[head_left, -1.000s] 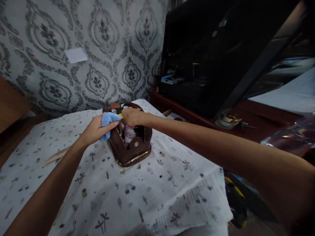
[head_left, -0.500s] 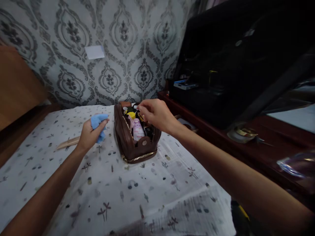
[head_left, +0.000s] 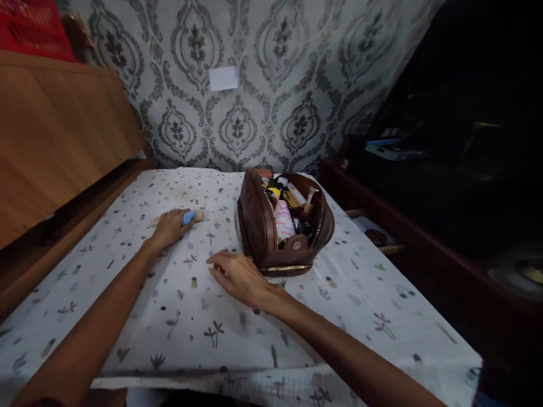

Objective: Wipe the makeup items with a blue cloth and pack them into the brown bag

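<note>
A blue cloth [head_left: 189, 217] is bunched under the fingers of my left hand [head_left: 170, 227], most of it hidden. That hand is closed over the cloth on top of a flat beige, wood-coloured piece [head_left: 199, 216] lying on the table; both its ends stick out past the fingers. In front of the brown leather toiletry bag [head_left: 265, 249] is my right hand [head_left: 237, 276], fingers bent and a little apart, nothing seen in them. Unzipped at the top, the bag is full of cosmetics, among them a pink-white tube [head_left: 285, 220] and a small gold-capped bottle [head_left: 310, 199].
A white patterned cloth [head_left: 254, 345] covers the table. Left stands a wooden panel [head_left: 63, 130] with a red item [head_left: 34, 31] above it. To the right are a dark red cabinet [head_left: 407, 237] with a part-open drawer [head_left: 377, 234] and a large black screen-like object [head_left: 458, 102].
My right hand has left the bag's opening and come down in front of it. My left hand has lowered the blue cloth onto the beige piece. The view has turned left.
</note>
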### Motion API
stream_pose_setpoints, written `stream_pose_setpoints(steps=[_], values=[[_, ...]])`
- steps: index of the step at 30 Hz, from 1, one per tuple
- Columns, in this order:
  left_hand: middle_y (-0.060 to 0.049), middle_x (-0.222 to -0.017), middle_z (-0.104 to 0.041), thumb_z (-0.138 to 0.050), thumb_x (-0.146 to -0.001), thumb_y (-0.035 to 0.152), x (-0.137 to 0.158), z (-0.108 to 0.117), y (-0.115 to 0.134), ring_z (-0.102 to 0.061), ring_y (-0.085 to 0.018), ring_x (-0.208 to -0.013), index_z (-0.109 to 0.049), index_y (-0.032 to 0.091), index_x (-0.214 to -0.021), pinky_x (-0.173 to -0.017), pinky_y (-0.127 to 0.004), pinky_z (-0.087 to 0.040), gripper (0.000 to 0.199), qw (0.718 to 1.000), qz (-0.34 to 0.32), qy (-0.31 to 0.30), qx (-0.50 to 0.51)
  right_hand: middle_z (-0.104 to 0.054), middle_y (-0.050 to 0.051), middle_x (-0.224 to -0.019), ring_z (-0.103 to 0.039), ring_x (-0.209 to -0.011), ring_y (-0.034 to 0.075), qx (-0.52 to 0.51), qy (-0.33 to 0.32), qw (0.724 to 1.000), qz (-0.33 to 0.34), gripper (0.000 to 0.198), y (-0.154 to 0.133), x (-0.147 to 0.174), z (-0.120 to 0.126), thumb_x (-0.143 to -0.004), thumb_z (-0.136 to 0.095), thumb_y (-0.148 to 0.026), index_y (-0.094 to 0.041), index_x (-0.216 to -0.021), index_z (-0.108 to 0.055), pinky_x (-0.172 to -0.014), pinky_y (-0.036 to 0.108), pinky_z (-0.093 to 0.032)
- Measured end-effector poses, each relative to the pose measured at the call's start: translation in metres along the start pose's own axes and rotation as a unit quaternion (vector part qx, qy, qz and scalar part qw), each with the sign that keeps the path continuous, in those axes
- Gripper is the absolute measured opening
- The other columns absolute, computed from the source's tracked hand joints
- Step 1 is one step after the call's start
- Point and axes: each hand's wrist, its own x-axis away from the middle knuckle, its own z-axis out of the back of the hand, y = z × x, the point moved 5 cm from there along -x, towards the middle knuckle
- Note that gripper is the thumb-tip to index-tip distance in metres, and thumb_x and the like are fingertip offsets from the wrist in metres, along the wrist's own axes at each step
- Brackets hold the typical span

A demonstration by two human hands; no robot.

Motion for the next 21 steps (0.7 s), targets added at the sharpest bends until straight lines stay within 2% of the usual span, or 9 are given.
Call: stream_pose_setpoints(steps=[2,5,8,11,15,18,21], values=[[-0.014,-0.123,-0.064,-0.047,-0.096,0.046,0.000,-0.002,0.000,-0.056,-0.033,-0.115,-0.061,0.019,-0.129,-0.096,-0.043,-0.042,0.045,1.000,-0.002,0.002,-0.002,-0.071,0.008,-0.102,-0.067,-0.088,0.019,-0.065,0.044,0.995,-0.055,0.025,0.015,-0.019,-0.014,-0.092,-0.060,-0.019,-0.016,-0.116,-0.067,-0.083,0.031,-0.051],[-0.012,-0.112,-0.063,-0.052,-0.094,0.051,0.003,0.003,0.002,-0.056,-0.031,-0.108,-0.065,0.019,-0.117,-0.091,-0.041,-0.044,0.041,1.000,-0.023,-0.003,0.016,-0.068,0.010,-0.106,-0.068,-0.081,0.017,-0.122,0.106,0.978,-0.131,0.033,0.039,-0.046,-0.030,-0.095,-0.055,-0.023,-0.014,-0.126,-0.061,-0.076,0.031,-0.055],[-0.008,-0.105,-0.062,-0.051,-0.094,0.058,0.018,0.008,0.013,-0.056,-0.027,-0.102,-0.066,0.021,-0.107,-0.088,-0.038,-0.046,0.042,0.992,-0.099,-0.013,0.074,-0.065,0.013,-0.112,-0.067,-0.074,0.016,-0.126,0.136,0.969,-0.163,0.039,0.056,-0.069,-0.041,-0.099,-0.045,-0.026,-0.012,-0.134,-0.055,-0.067,0.030,-0.055],[-0.008,-0.102,-0.062,-0.039,-0.098,0.062,0.038,0.012,0.025,-0.056,-0.026,-0.102,-0.066,0.021,-0.097,-0.090,-0.037,-0.046,0.049,0.983,-0.143,0.006,0.113,-0.065,0.012,-0.113,-0.067,-0.084,0.019,-0.121,0.156,0.967,-0.163,0.036,0.064,-0.078,-0.046,-0.098,-0.047,-0.029,-0.016,-0.129,-0.059,-0.074,0.032,-0.055],[-0.007,-0.091,-0.065,-0.033,-0.101,0.058,0.052,0.014,0.027,-0.061,-0.025,-0.093,-0.062,0.020,-0.087,-0.086,-0.035,-0.046,0.050,0.986,-0.082,0.030,0.140,-0.070,0.010,-0.103,-0.064,-0.094,0.021,-0.113,0.139,0.976,-0.126,0.028,0.059,-0.069,-0.049,-0.093,-0.057,-0.028,-0.015,-0.114,-0.069,-0.088,0.035,-0.051],[-0.004,-0.088,-0.069,-0.039,-0.101,0.051,0.052,0.018,0.014,-0.065,-0.024,-0.085,-0.060,0.022,-0.113,-0.077,-0.031,-0.046,0.038,0.989,0.005,0.046,0.140,-0.071,0.007,-0.097,-0.064,-0.086,0.019,-0.117,0.104,0.983,-0.098,0.029,0.054,-0.059,-0.049,-0.088,-0.064,-0.027,-0.016,-0.114,-0.070,-0.085,0.033,-0.050],[-0.006,-0.093,-0.072,-0.044,-0.100,0.040,0.056,0.023,-0.001,-0.068,-0.027,-0.085,-0.045,0.021,-0.142,-0.075,-0.033,-0.047,0.045,0.989,0.105,0.076,0.066,-0.071,0.007,-0.098,-0.062,-0.082,0.017,-0.115,0.086,0.986,-0.090,0.031,0.050,-0.056,-0.049,-0.086,-0.067,-0.025,-0.015,-0.116,-0.069,-0.081,0.031,-0.050]])
